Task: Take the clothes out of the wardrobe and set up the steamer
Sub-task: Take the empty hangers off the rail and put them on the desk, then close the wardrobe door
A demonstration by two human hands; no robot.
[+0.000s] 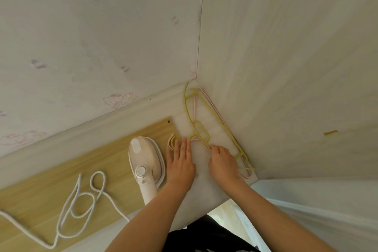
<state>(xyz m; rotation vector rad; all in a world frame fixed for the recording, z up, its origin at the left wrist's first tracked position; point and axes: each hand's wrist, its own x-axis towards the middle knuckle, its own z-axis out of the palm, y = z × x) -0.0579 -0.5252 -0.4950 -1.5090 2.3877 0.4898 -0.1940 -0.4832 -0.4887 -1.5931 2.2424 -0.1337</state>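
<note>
A white handheld steamer (145, 159) lies flat on the wooden board (61, 174), its handle pointing toward me. Its white cord (81, 206) loops across the board to the left. A yellow hanger (202, 120) lies on top of pink hangers (195, 106) on a white surface (204, 188) in the corner. My left hand (180, 161) rests flat, fingers straight, beside the hanger hooks. My right hand (222, 161) has its fingers curled onto the hangers near the neck of the yellow one.
A pale wall with faint pink cartoon prints (92, 37) rises behind the board. A light wood-grain panel (286, 67) closes the right side. White fabric (327, 210) lies at lower right, and dark clothing (204, 237) is below me.
</note>
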